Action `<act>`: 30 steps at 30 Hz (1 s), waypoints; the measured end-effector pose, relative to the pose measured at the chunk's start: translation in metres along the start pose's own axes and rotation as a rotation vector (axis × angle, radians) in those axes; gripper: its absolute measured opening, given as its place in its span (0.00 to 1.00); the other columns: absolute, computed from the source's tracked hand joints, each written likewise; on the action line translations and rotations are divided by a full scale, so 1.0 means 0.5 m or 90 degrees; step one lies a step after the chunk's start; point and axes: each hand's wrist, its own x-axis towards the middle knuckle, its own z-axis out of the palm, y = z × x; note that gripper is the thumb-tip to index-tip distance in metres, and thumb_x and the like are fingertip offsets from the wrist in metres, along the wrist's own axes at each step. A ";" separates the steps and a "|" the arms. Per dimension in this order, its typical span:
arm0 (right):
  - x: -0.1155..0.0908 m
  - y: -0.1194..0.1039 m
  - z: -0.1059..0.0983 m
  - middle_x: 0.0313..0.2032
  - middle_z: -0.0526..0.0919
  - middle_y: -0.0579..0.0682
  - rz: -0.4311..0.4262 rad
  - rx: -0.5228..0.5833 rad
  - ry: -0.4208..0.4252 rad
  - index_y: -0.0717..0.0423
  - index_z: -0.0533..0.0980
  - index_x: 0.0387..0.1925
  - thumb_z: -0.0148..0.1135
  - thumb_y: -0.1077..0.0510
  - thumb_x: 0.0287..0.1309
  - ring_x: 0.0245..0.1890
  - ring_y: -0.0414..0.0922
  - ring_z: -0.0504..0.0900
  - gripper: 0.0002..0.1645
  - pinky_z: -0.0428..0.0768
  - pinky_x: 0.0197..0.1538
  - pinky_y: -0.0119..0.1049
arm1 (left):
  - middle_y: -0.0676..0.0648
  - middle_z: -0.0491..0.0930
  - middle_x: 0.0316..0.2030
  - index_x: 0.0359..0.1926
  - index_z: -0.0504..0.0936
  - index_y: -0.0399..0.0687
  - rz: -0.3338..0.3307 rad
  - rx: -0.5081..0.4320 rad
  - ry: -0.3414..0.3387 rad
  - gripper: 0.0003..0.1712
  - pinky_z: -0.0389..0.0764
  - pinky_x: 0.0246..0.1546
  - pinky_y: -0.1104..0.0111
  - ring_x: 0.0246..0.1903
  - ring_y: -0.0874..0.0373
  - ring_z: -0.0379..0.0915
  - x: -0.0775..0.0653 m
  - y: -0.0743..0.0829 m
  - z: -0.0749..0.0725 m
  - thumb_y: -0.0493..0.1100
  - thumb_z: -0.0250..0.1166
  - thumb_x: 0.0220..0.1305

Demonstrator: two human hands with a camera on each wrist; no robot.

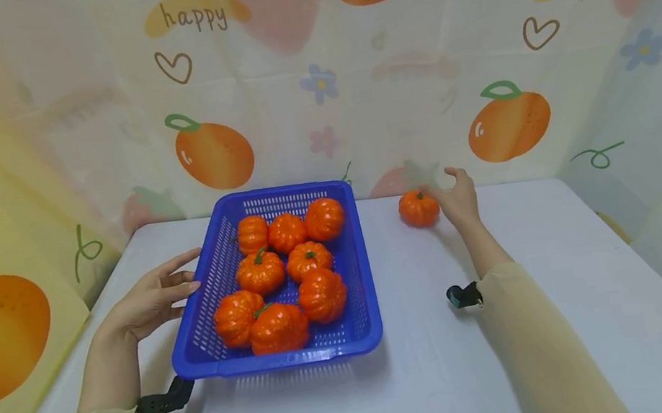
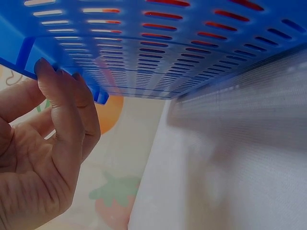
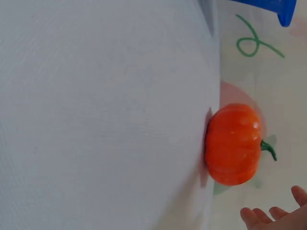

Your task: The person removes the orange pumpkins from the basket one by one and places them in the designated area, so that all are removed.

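A blue plastic basket [image 1: 280,359] with slotted sides stands left of the middle of the table, holding several small orange pumpkins [image 1: 260,272]. My left hand [image 1: 152,298] is at its left rim, fingers spread and slightly bent. In the left wrist view, the fingertips [image 2: 43,69] meet the underside of the rim. One more pumpkin [image 1: 419,208], with a green stem, sits alone near the table's back edge. Just right of it is my right hand [image 1: 460,199], fingers apart and holding nothing. In the right wrist view, a gap shows between the fingers and this pumpkin [image 3: 233,143].
The white table [image 1: 439,378] runs back to a fabric backdrop [image 1: 378,96] printed with oranges, hearts and flowers. More printed fabric hangs along both sides. Each wrist wears a black band, the left band [image 1: 163,401] close by the basket's front corner.
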 end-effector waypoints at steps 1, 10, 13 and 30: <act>-0.001 -0.005 0.001 0.75 0.54 0.63 -0.004 0.006 -0.001 0.58 0.55 0.73 0.66 0.44 0.59 0.76 0.61 0.55 0.49 0.57 0.76 0.57 | 0.58 0.77 0.41 0.79 0.43 0.46 0.000 0.001 0.000 0.42 0.83 0.45 0.65 0.41 0.65 0.78 0.000 -0.001 0.000 0.42 0.56 0.73; -0.025 -0.065 0.024 0.75 0.56 0.59 -0.056 0.036 -0.050 0.54 0.59 0.72 0.67 0.45 0.59 0.75 0.60 0.58 0.46 0.62 0.74 0.58 | 0.58 0.77 0.41 0.79 0.43 0.46 0.003 -0.003 0.001 0.42 0.83 0.44 0.65 0.41 0.65 0.78 0.000 -0.003 0.000 0.42 0.56 0.73; -0.042 -0.090 0.035 0.76 0.55 0.56 -0.081 0.051 -0.086 0.52 0.60 0.72 0.67 0.45 0.59 0.75 0.59 0.58 0.44 0.63 0.73 0.59 | 0.58 0.77 0.41 0.79 0.43 0.46 0.004 -0.005 0.002 0.42 0.83 0.44 0.65 0.41 0.65 0.79 0.000 -0.001 0.001 0.42 0.56 0.73; -0.166 -0.195 0.120 0.67 0.70 0.58 -0.255 0.049 -0.390 0.53 0.68 0.64 0.69 0.52 0.58 0.67 0.60 0.71 0.35 0.75 0.64 0.57 | 0.58 0.76 0.40 0.79 0.44 0.48 0.005 -0.024 0.004 0.42 0.83 0.44 0.67 0.40 0.65 0.78 -0.002 -0.003 0.006 0.41 0.56 0.73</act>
